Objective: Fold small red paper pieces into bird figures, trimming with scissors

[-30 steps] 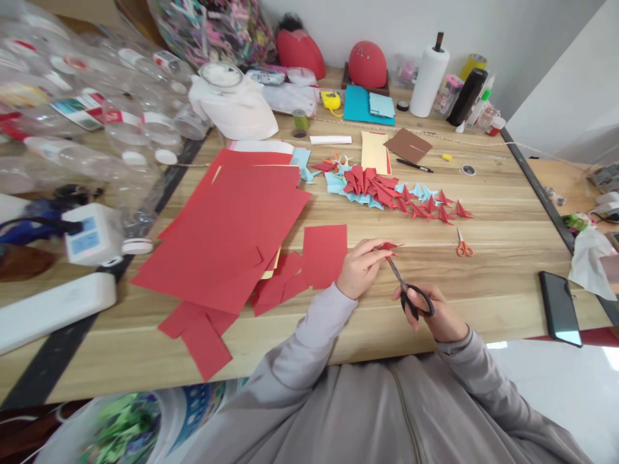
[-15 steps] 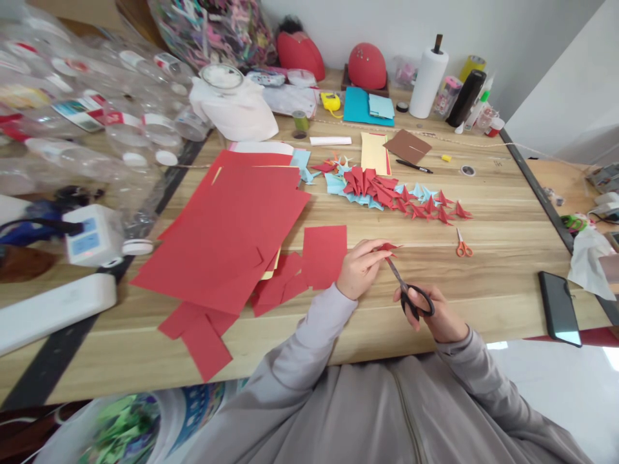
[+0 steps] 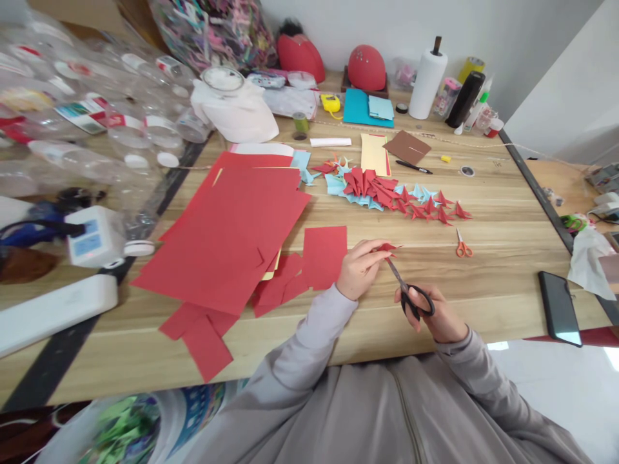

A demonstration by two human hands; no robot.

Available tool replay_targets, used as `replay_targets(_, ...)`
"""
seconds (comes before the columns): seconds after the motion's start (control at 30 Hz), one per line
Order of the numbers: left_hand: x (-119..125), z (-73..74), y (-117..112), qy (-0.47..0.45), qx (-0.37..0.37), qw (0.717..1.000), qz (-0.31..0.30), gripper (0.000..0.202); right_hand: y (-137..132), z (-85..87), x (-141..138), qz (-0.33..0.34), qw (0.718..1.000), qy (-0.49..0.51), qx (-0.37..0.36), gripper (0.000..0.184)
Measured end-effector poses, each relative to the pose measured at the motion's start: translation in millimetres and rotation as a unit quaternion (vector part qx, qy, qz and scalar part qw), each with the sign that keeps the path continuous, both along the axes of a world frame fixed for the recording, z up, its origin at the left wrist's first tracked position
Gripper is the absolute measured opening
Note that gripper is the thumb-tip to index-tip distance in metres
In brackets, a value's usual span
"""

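Observation:
My left hand (image 3: pixel 360 267) pinches a small folded piece of red paper (image 3: pixel 388 247) between thumb and fingers. In my right hand (image 3: pixel 438 312) is a pair of black-handled scissors (image 3: pixel 416 303), gripped by the loops. The tip of the blades reaches the lower edge of the red paper, next to my left thumb. Just left of my left hand lies a red paper square (image 3: pixel 325 256). Beyond both hands is a row of folded red paper pieces (image 3: pixel 367 183) mixed with light blue folded pieces (image 3: pixel 420 193).
Large red sheets (image 3: pixel 232 225) are stacked at the left, with red offcuts (image 3: pixel 206 345) near the front edge. Small orange-handled scissors (image 3: pixel 464 247) and a phone (image 3: pixel 560 308) lie at the right. Plastic bottles (image 3: pixel 145 135) crowd the far left; a paper towel roll (image 3: pixel 428 84) stands behind.

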State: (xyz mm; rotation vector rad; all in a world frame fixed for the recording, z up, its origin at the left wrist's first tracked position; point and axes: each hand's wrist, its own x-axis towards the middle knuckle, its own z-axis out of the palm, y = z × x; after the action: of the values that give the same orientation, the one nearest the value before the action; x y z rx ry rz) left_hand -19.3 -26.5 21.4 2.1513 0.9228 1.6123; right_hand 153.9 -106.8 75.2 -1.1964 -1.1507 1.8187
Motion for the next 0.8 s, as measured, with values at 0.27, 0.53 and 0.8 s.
replay_targets(0.27,0.0,0.1,0.1,-0.002,0.005,1.0,-0.004,0.02,0.3,0.4,0.7,0.001,1.0,-0.002,-0.001,0.047)
replay_targets(0.53,-0.2,0.6,-1.1,0.004,-0.002,1.0,-0.004,0.021,-0.2,1.2,0.9,0.002,1.0,-0.013,0.001,0.048)
replay_targets(0.8,0.1,2.5,-1.7,-0.002,-0.004,1.0,-0.002,0.021,-0.4,2.0,-0.2,0.0,1.0,-0.012,0.002,0.048)
